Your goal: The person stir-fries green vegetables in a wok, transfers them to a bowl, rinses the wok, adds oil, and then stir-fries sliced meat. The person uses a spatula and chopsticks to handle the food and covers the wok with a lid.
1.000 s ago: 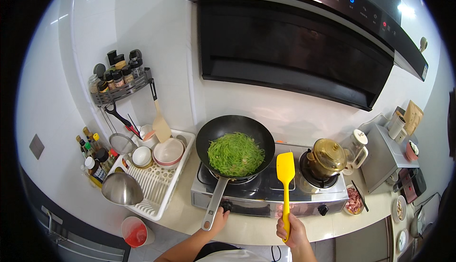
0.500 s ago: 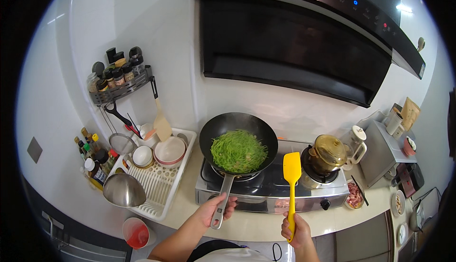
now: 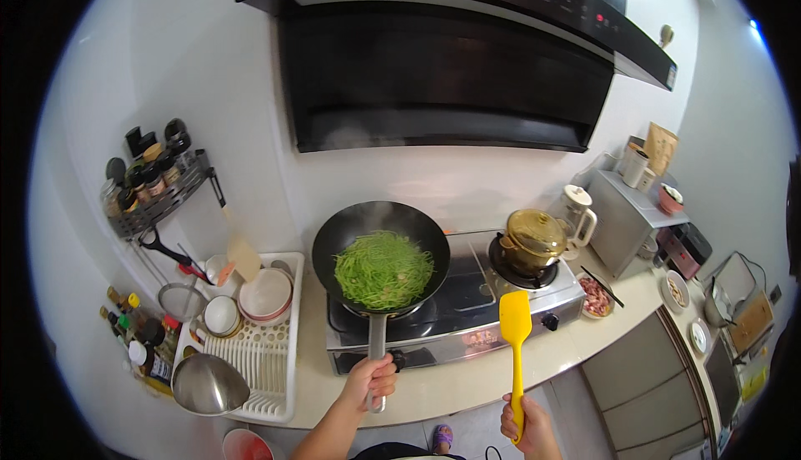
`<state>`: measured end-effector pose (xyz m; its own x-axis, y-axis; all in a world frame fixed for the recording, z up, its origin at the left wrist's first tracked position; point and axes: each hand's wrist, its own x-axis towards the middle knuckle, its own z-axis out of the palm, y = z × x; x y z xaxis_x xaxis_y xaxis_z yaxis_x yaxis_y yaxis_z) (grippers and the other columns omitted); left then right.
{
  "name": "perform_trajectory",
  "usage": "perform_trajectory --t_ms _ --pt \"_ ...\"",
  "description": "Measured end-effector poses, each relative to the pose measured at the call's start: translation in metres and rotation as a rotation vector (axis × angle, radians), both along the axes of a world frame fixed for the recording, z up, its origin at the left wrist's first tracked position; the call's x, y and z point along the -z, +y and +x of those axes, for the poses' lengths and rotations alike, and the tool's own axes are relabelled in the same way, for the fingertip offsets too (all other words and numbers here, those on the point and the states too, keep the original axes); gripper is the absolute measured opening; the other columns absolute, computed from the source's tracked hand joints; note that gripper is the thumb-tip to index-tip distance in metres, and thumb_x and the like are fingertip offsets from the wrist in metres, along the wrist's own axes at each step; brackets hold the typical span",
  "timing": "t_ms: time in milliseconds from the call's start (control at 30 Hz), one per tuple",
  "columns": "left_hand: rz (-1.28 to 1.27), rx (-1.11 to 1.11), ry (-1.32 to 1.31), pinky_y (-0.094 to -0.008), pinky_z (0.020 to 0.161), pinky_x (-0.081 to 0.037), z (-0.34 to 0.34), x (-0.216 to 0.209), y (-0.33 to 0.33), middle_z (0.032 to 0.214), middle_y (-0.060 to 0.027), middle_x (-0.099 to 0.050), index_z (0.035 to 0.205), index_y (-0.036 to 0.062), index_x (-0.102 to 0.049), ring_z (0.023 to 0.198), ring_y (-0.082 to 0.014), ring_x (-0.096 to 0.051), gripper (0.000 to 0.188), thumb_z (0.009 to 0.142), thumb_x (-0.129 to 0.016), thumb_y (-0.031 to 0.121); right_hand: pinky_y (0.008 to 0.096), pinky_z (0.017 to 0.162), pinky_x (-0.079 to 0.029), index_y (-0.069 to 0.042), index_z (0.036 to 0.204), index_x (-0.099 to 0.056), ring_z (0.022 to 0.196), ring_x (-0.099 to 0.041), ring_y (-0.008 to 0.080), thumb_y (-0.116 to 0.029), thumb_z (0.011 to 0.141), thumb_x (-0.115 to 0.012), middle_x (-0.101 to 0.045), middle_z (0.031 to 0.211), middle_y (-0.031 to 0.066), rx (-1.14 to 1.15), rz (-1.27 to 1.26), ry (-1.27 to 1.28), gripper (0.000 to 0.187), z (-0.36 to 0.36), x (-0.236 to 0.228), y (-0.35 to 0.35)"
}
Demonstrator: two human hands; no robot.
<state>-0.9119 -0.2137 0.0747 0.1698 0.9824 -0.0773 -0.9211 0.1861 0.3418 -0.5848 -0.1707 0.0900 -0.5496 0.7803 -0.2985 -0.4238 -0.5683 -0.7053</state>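
My left hand [image 3: 370, 383] is closed round the metal handle of a black wok [image 3: 435, 243], which is over the left burner. Inside the wok lies a heap of thin green shreds [image 3: 384, 270], with a few pale bits among them and faint steam above. My right hand [image 3: 531, 428] grips the handle of a yellow spatula [image 3: 516, 318]. Its blade points up, in front of the stove and apart from the wok. An amber glass pot [image 3: 534, 239] with a lid stands on the right burner of the gas stove [image 3: 455, 341].
Left of the stove, a white dish rack [image 3: 288, 343] holds bowls and a steel bowl [image 3: 210, 384]. Bottles [image 3: 154, 360] crowd the corner under a spice shelf [image 3: 163, 201]. At right are a glass jug [image 3: 576, 218] and a dish of raw meat [image 3: 594, 297]. A range hood [image 3: 442, 76] hangs above.
The view has swung right, so the scene sits further left. My left hand's fingers have wrapped more fully round the wok handle. The right hand still holds the spatula upright.
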Motion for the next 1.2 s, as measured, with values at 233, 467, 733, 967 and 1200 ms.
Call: perform_trajectory --t_ms 233,467,733,967,1200 --pt "-0.137 0.018 0.250 -0.0204 0.032 -0.025 0.004 -0.028 -0.066 0.053 0.0052 -0.031 0.081 0.0085 -0.045 0.038 -0.0036 -0.028 0.008 0.088 -0.046 0.011 0.0331 0.048 -0.040 -0.003 0.108 -0.050 0.054 -0.045 0.0191 -0.022 0.089 -0.049 -0.048 0.074 0.0095 -0.014 -0.158 0.273 0.027 0.051 0.002 -0.027" --pt "-0.198 0.240 0.225 -0.0211 0.033 -0.026 0.050 -0.057 -0.117 0.056 0.0039 -0.032 0.087 0.0062 -0.046 0.039 -0.0039 -0.029 0.004 0.085 -0.048 0.009 0.0253 0.040 -0.032 0.000 0.104 -0.050 0.046 -0.039 0.0128 -0.032 0.090 -0.046 -0.051 0.071 0.0066 0.186 0.053 -0.054 0.035 0.116 -0.022 -0.041" --pt "-0.263 0.525 0.051 -0.0226 0.033 -0.029 0.211 -0.031 -0.095 0.056 0.0025 -0.038 0.094 0.0070 -0.054 0.039 -0.0064 -0.032 0.012 0.089 -0.045 0.014 0.0236 0.043 -0.033 0.001 0.110 -0.047 0.049 -0.039 0.0111 -0.031 0.093 -0.042 -0.049 0.073 0.0057 0.305 0.010 -0.043 0.037 0.313 -0.009 -0.082" --pt "-0.355 0.722 -0.069 -0.0212 0.031 -0.028 0.367 -0.015 -0.029 0.055 0.0023 -0.035 0.095 0.0052 -0.047 0.037 -0.0049 -0.031 0.009 0.086 -0.046 0.010 0.0215 0.043 -0.032 -0.001 0.111 -0.050 0.050 -0.039 0.0087 -0.027 0.094 -0.040 -0.050 0.074 0.0040 0.536 -0.002 -0.242 0.032 0.458 -0.015 -0.126" --pt "-0.195 0.976 0.074 -0.0202 0.033 -0.028 0.523 -0.017 0.071 0.056 0.0034 -0.033 0.090 0.0049 -0.046 0.040 -0.0039 -0.030 0.005 0.086 -0.046 0.007 0.0248 0.050 -0.041 -0.005 0.121 -0.052 0.057 -0.048 0.0105 -0.016 0.090 -0.048 -0.056 0.078 0.0050 0.569 0.045 -0.901 0.032 0.582 -0.043 -0.101"
